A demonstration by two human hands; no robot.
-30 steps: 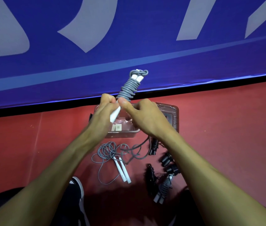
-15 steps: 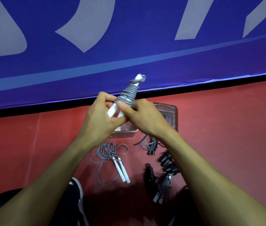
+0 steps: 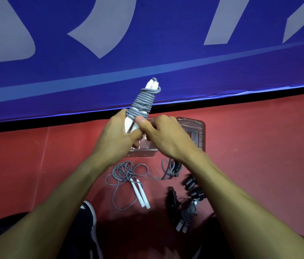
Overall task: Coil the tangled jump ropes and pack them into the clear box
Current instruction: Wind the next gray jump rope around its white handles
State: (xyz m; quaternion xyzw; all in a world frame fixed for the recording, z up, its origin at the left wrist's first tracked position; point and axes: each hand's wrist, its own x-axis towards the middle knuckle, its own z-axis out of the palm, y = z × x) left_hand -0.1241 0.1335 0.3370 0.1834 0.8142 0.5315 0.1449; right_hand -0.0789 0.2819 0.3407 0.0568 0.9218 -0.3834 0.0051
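My left hand (image 3: 116, 136) grips the two white handles of a grey jump rope (image 3: 144, 101), whose cord is wound tightly around them and points up and away. My right hand (image 3: 168, 137) pinches the lowest turns of that cord; its loose tail (image 3: 167, 170) hangs down under my wrist. The clear box (image 3: 142, 152) sits on the red floor right behind my hands, mostly hidden. A loose grey rope with white handles (image 3: 128, 176) lies tangled on the floor below. Further right lie a wound grey rope (image 3: 187, 214) and black ropes (image 3: 172, 200).
The box's clear lid (image 3: 194, 128) lies right of the box. A blue banner with pale letters (image 3: 147, 43) stands just beyond it. My dark shoe (image 3: 89, 217) is at the bottom left. Black rope handles (image 3: 193, 186) lie by my right forearm.
More cord has been wound onto the handles, and the loose tail on the floor has shortened and been drawn toward my right hand. The bundle tilted slightly.
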